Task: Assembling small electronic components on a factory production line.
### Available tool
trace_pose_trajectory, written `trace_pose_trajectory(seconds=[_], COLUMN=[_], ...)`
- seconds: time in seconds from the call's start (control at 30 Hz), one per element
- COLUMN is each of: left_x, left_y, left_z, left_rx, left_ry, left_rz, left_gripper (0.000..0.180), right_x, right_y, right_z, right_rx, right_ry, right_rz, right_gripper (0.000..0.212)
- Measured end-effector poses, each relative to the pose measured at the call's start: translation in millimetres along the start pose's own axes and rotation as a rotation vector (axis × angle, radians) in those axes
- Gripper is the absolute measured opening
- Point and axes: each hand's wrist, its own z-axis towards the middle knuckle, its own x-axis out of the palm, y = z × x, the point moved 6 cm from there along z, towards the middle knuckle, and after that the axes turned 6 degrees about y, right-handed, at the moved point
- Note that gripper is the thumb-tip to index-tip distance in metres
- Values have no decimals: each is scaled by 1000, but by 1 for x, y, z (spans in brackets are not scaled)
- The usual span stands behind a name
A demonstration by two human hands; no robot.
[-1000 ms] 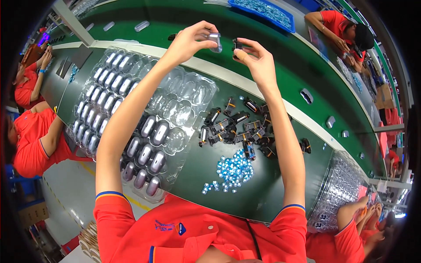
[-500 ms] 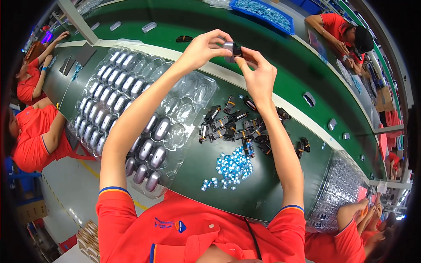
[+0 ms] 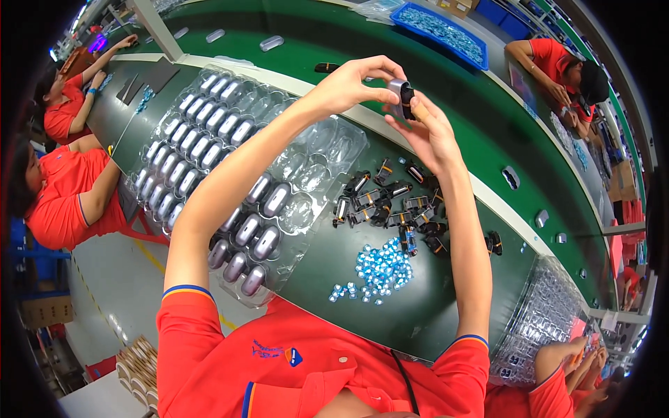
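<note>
Above the inner edge of the green belt, my left hand (image 3: 362, 87) pinches a grey, rounded plastic shell (image 3: 396, 89) between thumb and fingers. A black insert (image 3: 408, 103) sits at the shell's right side, partly inside it as far as I can see. My right hand (image 3: 433, 132) is closed on that insert, thumb on its face and fingers curled below. On the table under my right forearm lies a pile of black inserts (image 3: 380, 209) with small orange strips. Beside it is a heap of small blue-and-white pieces (image 3: 383, 268).
A clear blister tray (image 3: 306, 167) with rows of grey cases (image 3: 240, 132) lies left. Stacked clear trays (image 3: 533, 313) stand right. The green belt (image 3: 460, 104) carries scattered shells (image 3: 511, 177). A blue bin (image 3: 439, 35) stands beyond it. Co-workers in red (image 3: 66, 195) sit on both sides.
My right hand has turned, its fingers now lower and its thumb on the black insert. The shell is tilted differently. The whole view has shifted slightly.
</note>
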Motion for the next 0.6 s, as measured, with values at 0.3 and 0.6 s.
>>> trace_pose_trajectory(seconds=[0.3, 0.6], left_x=[-5, -31], left_y=[-3, 51], left_z=[21, 59], left_rx=[47, -66], left_ry=[140, 22], left_rz=[-161, 312], left_gripper=[33, 30], right_x=[-4, -89], right_y=[7, 30], right_z=[23, 42], right_rx=[-51, -45], right_ry=[141, -315], right_rz=[-92, -938], right_gripper=[40, 31])
